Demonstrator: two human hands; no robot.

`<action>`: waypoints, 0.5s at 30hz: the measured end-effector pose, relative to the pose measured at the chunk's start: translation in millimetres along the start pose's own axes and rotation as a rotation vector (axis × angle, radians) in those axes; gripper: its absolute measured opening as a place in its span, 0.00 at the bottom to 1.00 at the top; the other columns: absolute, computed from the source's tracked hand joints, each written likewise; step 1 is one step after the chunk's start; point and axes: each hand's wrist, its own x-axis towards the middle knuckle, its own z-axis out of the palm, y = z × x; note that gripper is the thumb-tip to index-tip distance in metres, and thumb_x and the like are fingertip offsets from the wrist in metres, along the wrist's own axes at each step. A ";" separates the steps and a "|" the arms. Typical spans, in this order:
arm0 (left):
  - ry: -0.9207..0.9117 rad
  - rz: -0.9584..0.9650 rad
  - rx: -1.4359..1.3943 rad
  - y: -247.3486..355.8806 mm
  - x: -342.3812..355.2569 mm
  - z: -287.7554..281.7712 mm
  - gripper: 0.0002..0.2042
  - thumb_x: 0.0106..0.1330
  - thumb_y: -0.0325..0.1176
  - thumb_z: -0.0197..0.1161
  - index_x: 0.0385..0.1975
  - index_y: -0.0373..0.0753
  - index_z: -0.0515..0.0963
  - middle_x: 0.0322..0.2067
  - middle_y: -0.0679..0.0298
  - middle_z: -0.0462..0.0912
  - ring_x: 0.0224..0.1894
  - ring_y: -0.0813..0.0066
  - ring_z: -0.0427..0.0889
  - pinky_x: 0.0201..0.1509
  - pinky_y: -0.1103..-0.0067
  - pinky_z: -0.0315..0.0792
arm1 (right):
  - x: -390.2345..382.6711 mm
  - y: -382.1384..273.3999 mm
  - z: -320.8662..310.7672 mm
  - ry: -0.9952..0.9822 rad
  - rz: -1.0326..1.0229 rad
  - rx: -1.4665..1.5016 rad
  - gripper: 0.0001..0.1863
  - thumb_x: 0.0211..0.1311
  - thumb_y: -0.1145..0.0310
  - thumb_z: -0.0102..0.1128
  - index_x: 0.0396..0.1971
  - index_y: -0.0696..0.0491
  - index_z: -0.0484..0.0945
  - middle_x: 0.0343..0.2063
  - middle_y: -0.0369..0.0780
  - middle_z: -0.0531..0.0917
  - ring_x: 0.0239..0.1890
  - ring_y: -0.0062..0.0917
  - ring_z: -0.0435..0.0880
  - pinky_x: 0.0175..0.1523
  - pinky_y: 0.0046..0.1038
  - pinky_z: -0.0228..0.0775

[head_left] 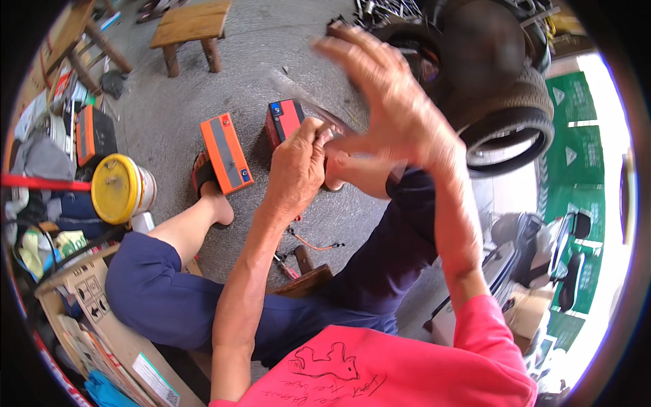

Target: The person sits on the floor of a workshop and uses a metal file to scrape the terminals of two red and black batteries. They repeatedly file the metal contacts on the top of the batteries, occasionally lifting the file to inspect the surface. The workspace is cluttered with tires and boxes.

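Note:
My left hand (pixel 297 163) is closed, thumb and forefinger pinched together in front of my knees. What lies between those fingertips is too small to make out. A clear, smeared strip like plastic film (pixel 305 98) runs from beyond them toward the fingertips. Raised to the right, my right hand (pixel 397 108) is blurred by motion, its fingers spread and nothing visible in them. Just behind my left hand stands a red and black battery (pixel 287 117) with a blue terminal cap, partly covered by the hand. An orange battery (pixel 227 153) with a grey stripe is beside my left foot.
A yellow-lidded bucket (pixel 112 188) and another orange-black battery (pixel 87 136) stand at left, near a cardboard box (pixel 108 319). A wooden stool (pixel 192 28) is at the back. Tyres (pixel 510 142) are piled at right. An orange wire (pixel 313 245) lies between my legs.

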 end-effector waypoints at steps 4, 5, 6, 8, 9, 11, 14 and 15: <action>-0.128 -0.084 0.026 12.6 0.1 3.7 0.09 0.73 0.35 0.54 0.38 0.35 0.73 0.27 0.64 0.79 0.30 0.79 0.77 0.33 0.80 0.70 | -29.2 66.3 -19.9 0.415 0.355 -0.544 0.27 0.48 0.63 0.68 0.48 0.58 0.71 0.49 0.51 0.74 0.52 0.44 0.74 0.55 0.41 0.66; -0.152 -0.156 -0.041 10.5 -1.0 2.3 0.09 0.73 0.35 0.54 0.38 0.36 0.73 0.27 0.66 0.79 0.30 0.81 0.76 0.32 0.82 0.69 | -30.5 67.8 -23.2 0.538 0.436 -0.541 0.21 0.53 0.64 0.65 0.43 0.61 0.73 0.43 0.52 0.77 0.47 0.44 0.78 0.51 0.40 0.69; -0.176 -0.234 -0.109 7.2 -2.6 5.0 0.08 0.73 0.36 0.53 0.38 0.37 0.74 0.27 0.68 0.79 0.29 0.83 0.75 0.31 0.83 0.68 | -32.3 71.1 -30.2 0.610 0.640 -0.357 0.20 0.54 0.64 0.65 0.42 0.61 0.74 0.40 0.51 0.78 0.45 0.45 0.79 0.49 0.40 0.70; -0.236 -0.229 0.009 9.6 0.8 2.8 0.07 0.73 0.34 0.53 0.39 0.37 0.74 0.30 0.68 0.81 0.29 0.85 0.75 0.32 0.85 0.68 | -36.8 59.1 -31.0 0.608 0.503 -0.404 0.14 0.53 0.68 0.62 0.36 0.60 0.75 0.35 0.48 0.79 0.41 0.45 0.78 0.46 0.42 0.70; -0.264 -0.244 -0.043 10.0 2.6 4.2 0.07 0.73 0.33 0.54 0.40 0.37 0.75 0.32 0.66 0.82 0.30 0.85 0.75 0.32 0.85 0.69 | -42.5 61.6 -15.5 0.723 0.322 -0.394 0.11 0.53 0.69 0.62 0.33 0.59 0.75 0.34 0.48 0.79 0.39 0.44 0.79 0.45 0.42 0.70; -0.271 -0.253 -0.041 5.3 2.0 3.1 0.08 0.73 0.33 0.55 0.42 0.37 0.76 0.38 0.63 0.84 0.34 0.84 0.78 0.34 0.85 0.70 | -47.5 47.4 -1.6 0.482 0.473 -0.182 0.12 0.52 0.65 0.62 0.25 0.60 0.76 0.31 0.49 0.79 0.38 0.44 0.79 0.45 0.42 0.70; -0.342 -0.344 -0.057 5.9 6.5 0.2 0.07 0.72 0.26 0.54 0.45 0.34 0.75 0.40 0.63 0.83 0.42 0.80 0.81 0.43 0.83 0.74 | -61.6 42.5 -9.1 0.404 0.501 -0.057 0.15 0.53 0.64 0.62 0.17 0.60 0.76 0.25 0.51 0.79 0.33 0.46 0.80 0.41 0.43 0.71; -0.369 -0.366 -0.100 8.1 7.7 1.5 0.09 0.71 0.24 0.53 0.48 0.33 0.75 0.43 0.61 0.82 0.44 0.78 0.81 0.46 0.81 0.75 | -65.6 40.5 -14.7 0.413 0.499 -0.025 0.16 0.53 0.63 0.63 0.16 0.60 0.76 0.23 0.51 0.79 0.31 0.46 0.81 0.39 0.44 0.72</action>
